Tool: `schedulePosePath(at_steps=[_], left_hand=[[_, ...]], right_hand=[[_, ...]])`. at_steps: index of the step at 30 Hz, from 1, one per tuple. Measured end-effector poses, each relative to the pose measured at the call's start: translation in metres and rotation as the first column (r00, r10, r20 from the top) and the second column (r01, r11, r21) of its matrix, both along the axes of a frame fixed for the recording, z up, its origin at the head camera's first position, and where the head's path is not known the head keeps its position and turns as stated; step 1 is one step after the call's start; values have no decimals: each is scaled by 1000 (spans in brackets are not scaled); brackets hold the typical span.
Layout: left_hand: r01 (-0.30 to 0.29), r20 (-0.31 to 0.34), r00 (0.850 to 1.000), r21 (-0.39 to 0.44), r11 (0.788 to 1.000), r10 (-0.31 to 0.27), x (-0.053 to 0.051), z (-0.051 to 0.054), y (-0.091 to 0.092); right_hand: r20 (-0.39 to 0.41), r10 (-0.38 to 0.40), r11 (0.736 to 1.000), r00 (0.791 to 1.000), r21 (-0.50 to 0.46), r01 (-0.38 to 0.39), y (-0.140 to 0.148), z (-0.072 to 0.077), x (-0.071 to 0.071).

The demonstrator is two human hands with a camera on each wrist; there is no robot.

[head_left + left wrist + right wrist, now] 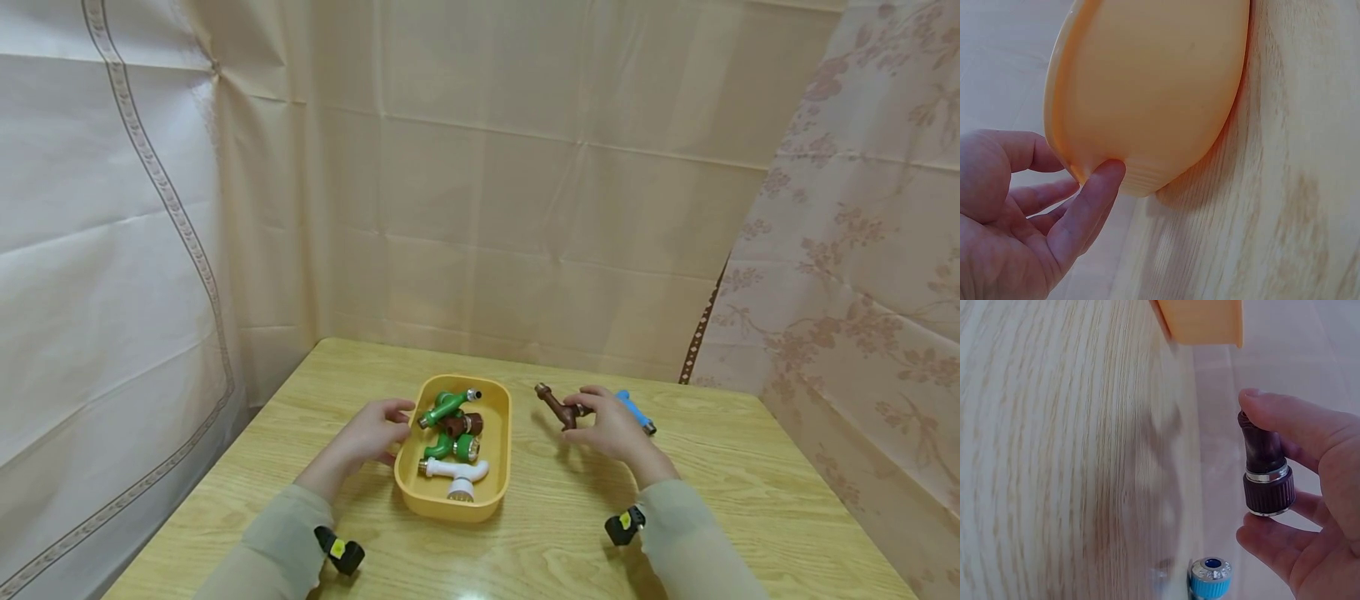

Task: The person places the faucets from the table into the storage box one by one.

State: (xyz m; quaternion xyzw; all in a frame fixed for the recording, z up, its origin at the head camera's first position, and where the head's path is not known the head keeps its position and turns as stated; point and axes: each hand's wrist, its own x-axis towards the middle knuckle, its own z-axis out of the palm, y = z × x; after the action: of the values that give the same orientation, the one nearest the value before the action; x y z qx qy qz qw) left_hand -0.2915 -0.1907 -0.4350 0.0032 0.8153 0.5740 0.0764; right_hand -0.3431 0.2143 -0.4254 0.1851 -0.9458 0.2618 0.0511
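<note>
My left hand (372,433) holds the left rim of a yellow plastic tub (504,433). In the left wrist view, one fingertip presses the outer wall while other digits meet the rim. Above the table, right of the tub, my right hand (609,423) grips a brown tap (557,407); the right wrist view shows its ribbed end (1269,492) between thumb and fingers. Inside the tub lie a green tap (450,408), a brown tap (462,425), another green tap (453,447) and a white tap (459,473). The green and brown ones overlap.
A blue tap (636,412) lies on the wooden table (720,467) beyond my right hand, partly hidden by it. Hanging cloth (517,208) surrounds the table at the back and both sides. A small black device (341,550) is strapped at each wrist.
</note>
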Motion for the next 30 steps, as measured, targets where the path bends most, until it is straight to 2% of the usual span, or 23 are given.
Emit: schedulePosePath(at_steps=[10,22,30], left_hand=[[1,1,1000,3,1000,-1,-1,0,0],[-9,9,1000,0,1000,9,-6,-3,0],[-5,9,1000,-3,1000,5,-4,-4,1]], right_hand=[[-6,26,1000,1000,2,-26,-5,5,2],[15,54,998,998,11,-54,-15,14,5],[-43,114,993,993,6,-114,-23,18,8]])
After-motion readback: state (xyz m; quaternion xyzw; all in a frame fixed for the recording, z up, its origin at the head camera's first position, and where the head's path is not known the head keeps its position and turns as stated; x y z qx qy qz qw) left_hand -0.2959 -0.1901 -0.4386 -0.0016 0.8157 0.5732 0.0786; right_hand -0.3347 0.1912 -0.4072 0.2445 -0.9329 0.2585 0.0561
